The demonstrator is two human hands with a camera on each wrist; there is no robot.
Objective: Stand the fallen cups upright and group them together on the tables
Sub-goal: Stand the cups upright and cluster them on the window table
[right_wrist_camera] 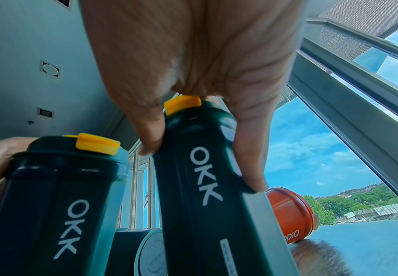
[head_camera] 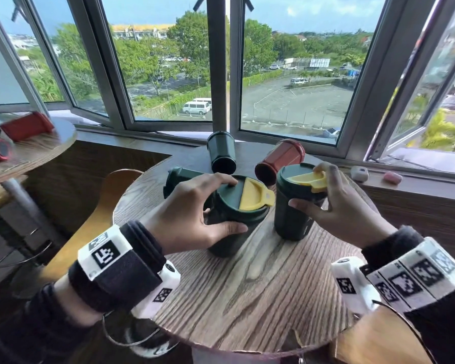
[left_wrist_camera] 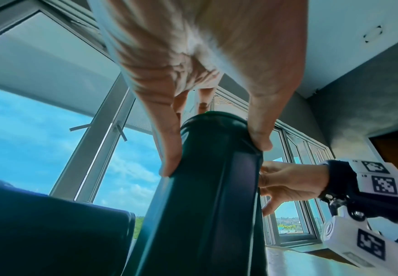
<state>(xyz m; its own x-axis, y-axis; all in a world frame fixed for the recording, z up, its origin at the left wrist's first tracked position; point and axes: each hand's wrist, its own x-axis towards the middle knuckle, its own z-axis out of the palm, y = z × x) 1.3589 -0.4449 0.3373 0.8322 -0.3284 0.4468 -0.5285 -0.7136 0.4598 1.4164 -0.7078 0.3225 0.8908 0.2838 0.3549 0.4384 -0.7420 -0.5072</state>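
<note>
Crowding cups (head_camera: 237,216) mid-table (head_camera: 247,298)

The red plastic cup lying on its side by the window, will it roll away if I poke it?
Probably a bit. The red plastic cup lies on its side on the round wooden table. Its wider lid end suggests it would curve, not go straight. It looks hard, so it probably won't squash.

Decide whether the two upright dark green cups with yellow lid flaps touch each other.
Apart: the head view shows wood table between the left cup and right cup.
</note>
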